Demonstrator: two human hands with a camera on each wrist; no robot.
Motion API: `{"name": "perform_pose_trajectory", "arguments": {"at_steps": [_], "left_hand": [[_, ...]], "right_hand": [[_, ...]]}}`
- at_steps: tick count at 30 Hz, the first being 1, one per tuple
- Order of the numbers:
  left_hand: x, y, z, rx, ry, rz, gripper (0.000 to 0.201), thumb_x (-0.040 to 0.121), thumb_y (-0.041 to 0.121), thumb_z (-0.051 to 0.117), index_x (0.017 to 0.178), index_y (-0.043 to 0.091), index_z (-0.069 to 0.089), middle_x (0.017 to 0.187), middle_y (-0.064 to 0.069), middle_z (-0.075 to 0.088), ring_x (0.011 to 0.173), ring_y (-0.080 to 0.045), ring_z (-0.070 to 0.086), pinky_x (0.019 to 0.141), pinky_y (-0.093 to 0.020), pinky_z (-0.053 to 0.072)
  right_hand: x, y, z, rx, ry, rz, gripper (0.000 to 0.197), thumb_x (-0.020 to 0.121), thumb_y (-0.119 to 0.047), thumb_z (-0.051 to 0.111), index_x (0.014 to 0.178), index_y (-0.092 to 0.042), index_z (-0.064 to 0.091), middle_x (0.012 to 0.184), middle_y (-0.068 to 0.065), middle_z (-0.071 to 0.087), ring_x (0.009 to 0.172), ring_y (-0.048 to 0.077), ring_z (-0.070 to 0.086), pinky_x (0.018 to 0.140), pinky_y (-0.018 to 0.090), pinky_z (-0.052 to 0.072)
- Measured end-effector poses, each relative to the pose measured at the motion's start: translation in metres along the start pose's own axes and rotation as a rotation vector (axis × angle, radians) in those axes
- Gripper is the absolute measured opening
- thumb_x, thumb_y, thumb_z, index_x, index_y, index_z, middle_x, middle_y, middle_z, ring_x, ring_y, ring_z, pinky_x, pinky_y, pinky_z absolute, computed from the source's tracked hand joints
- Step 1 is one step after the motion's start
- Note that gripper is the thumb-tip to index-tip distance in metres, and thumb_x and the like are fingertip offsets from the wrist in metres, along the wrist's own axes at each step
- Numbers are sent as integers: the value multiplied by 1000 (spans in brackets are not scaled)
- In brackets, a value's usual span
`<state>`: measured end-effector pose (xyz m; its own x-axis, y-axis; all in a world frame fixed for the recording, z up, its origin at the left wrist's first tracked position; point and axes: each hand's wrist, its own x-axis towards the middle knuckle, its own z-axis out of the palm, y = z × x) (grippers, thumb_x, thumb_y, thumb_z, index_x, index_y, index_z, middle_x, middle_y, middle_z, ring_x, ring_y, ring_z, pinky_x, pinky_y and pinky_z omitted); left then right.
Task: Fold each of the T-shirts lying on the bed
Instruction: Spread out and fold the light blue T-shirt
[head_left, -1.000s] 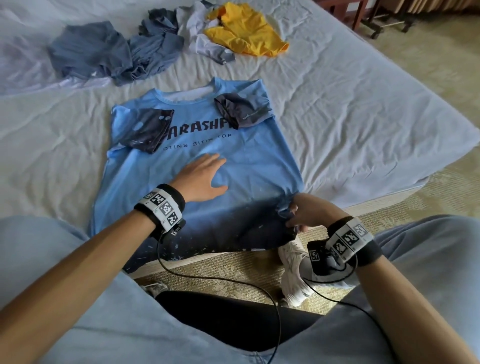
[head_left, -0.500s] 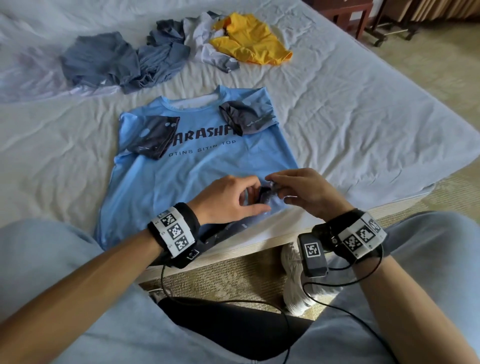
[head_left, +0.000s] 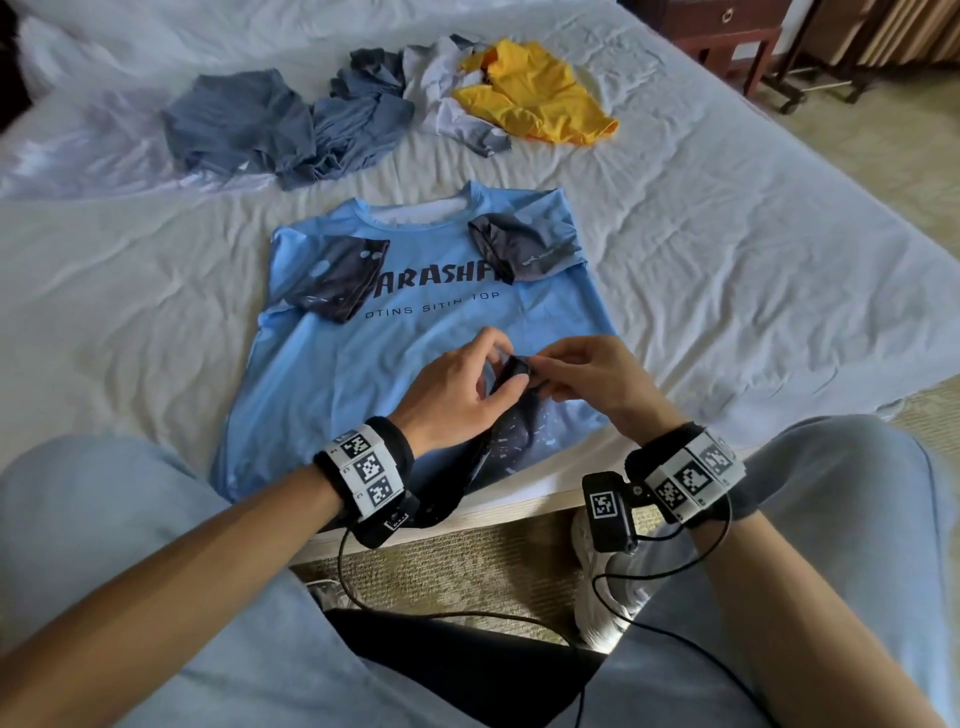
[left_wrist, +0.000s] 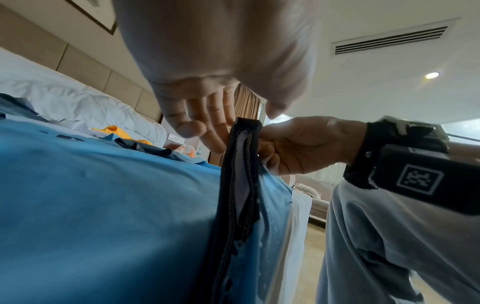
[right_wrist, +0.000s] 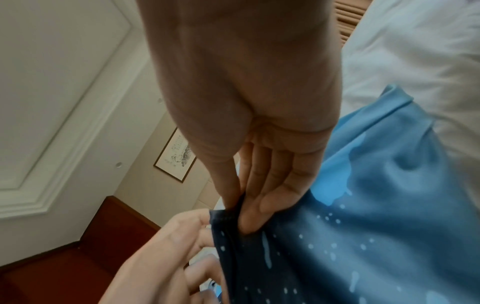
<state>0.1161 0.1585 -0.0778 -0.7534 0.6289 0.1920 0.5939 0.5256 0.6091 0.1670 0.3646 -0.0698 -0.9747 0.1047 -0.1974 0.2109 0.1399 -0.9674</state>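
Near 6 o'clock on the bed (head_left: 727, 218), the blue T-shirt (head_left: 332, 374) lies face up, sleeves already tucked in so the sides stay narrow. Right hand (head_left: 597, 379) pinches the dark hem corner (head_left: 514, 369), lifted over the shirt's middle, probably to start a fold. Left hand (head_left: 452, 400) pinches the same corner, likely taking it over. Unfolded shirts (head_left: 291, 124) wait at 12 o'clock, well apart.

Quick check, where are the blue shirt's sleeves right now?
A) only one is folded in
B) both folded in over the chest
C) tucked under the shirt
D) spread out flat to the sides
B: both dark sleeves, one and the other, lie folded inward on the front of the blue shirt, partly covering the lettering.
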Motion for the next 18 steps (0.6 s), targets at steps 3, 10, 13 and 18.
{"name": "perform_pose_trajectory", "arguments": {"at_steps": [3, 10, 13, 18], "left_hand": [[-1, -1, -1, 70, 21, 66, 39, 91, 48, 67, 124, 33, 53, 115, 19, 59, 76, -12, 62, 72, -35, 55], [3, 0, -3, 50, 136, 128, 5, 97, 32, 64, 96, 27, 63, 99, 14, 58, 68, -11, 56, 65, -39, 52], [4, 0, -3, 2, 139, 131, 7, 98, 31, 64, 96, 24, 62, 98, 14, 57, 68, -12, 55, 67, -40, 52], [0, 5, 3, 79, 84, 220, 32, 90, 42, 75, 115, 25, 65, 113, 17, 59, 73, -2, 47, 66, -29, 51]], "right_hand": [[1, -1, 1, 21, 6, 25, 20, 95, -18, 73, 99, 1, 76, 85, 15, 78, 71, 15, 72, 64, 19, 56], [5, 4, -1, -81, 37, -8, 18, 95, -18, 72, 94, -1, 77, 75, 10, 75, 63, 11, 65, 64, 21, 53], [4, 6, -9, -182, 0, -50, 20, 96, -19, 72, 88, -1, 75, 67, 6, 72, 58, 10, 62, 61, 22, 52], [0, 6, -12, -191, -65, -65, 22, 98, -21, 69, 88, -2, 75, 69, 7, 71, 60, 12, 61, 60, 23, 51]]}}
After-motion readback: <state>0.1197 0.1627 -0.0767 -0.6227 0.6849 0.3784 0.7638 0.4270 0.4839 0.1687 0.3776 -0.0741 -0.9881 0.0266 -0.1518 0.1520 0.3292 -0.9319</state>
